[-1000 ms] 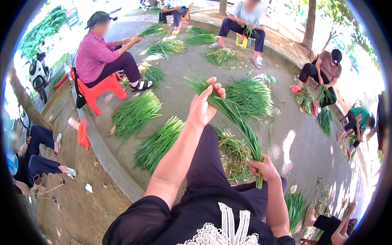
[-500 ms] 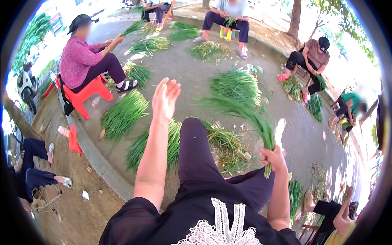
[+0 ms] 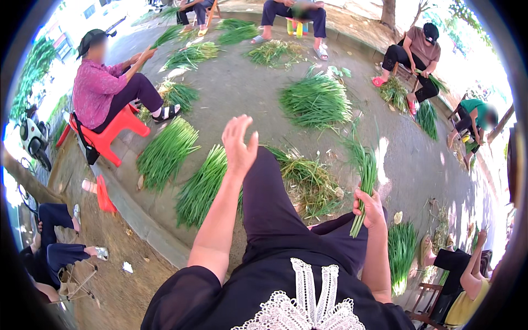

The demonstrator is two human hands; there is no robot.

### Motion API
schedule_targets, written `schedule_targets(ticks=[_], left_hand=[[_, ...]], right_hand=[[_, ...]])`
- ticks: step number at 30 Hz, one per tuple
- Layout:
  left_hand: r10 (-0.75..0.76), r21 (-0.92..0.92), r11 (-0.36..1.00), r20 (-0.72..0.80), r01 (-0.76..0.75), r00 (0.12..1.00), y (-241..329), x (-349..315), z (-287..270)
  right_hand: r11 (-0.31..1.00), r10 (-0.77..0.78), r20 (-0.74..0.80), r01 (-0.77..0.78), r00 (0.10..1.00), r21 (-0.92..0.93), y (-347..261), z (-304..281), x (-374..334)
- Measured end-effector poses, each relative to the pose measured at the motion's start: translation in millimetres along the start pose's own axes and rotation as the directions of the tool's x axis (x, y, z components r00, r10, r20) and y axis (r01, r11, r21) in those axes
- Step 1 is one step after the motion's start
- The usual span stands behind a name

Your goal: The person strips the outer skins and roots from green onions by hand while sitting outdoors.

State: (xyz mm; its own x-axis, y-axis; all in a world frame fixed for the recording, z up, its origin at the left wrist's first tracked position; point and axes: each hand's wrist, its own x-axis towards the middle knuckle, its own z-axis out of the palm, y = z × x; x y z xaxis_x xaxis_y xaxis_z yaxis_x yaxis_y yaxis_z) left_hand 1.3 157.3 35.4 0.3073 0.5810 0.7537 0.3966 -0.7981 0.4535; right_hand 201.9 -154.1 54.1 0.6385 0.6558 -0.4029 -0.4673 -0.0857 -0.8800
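Above my right thigh, my right hand (image 3: pixel 370 209) is closed around the lower stalks of a bunch of long green chives (image 3: pixel 364 168). The stalk ends stick out below the fist, and the leaves point up and away from me. My left hand (image 3: pixel 240 146) is raised beside my left knee, open and holding nothing, its fingers partly spread. Under that forearm lies a pile of chives (image 3: pixel 204 190) on the ground. A heap of yellowed, tangled trimmings (image 3: pixel 314 184) sits between my knees, apart from both hands.
More chives (image 3: pixel 316 102) are piled ahead, with another pile (image 3: pixel 168 154) at left and one (image 3: pixel 402 250) by my right side. A person on a red stool (image 3: pixel 118 132) sits at left; several others sit around. A curb (image 3: pixel 148 228) runs along the left.
The bunch in my right hand has swung from leaning left to nearly upright. My left hand has moved right and turned from palm up, its fingers now more bent.
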Motion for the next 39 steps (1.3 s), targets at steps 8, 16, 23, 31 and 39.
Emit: schedule_targets(ticks=[8,16,23,31,39], left_hand=[[-0.051,-0.089,0.992,0.359,0.088,0.932,3.2,-62.5,-20.5],[0.428,-0.386,0.456,0.885,0.802,0.183,143.9,-117.1,-2.3],[0.184,-0.258,-0.019,0.949,0.966,0.257,146.7,-71.8,39.0],[0.024,-0.546,-0.439,0.787,0.713,0.617,101.8,-15.8,21.5],[-0.687,-0.901,-0.341,0.433,0.268,0.584,-83.8,0.0,-91.1]], right_hand=[[0.999,-0.006,0.012,0.007,1.0,-0.044,3.9,3.5,0.4],[0.959,-0.01,0.049,0.023,0.999,-0.281,1.2,31.8,17.0],[0.597,-0.308,0.289,0.421,0.906,-0.683,-14.1,51.9,12.9],[0.202,-0.104,0.517,0.527,0.85,-0.826,-57.2,133.0,10.8],[0.382,-0.426,0.339,0.506,0.839,-0.773,-65.6,79.7,34.4]])
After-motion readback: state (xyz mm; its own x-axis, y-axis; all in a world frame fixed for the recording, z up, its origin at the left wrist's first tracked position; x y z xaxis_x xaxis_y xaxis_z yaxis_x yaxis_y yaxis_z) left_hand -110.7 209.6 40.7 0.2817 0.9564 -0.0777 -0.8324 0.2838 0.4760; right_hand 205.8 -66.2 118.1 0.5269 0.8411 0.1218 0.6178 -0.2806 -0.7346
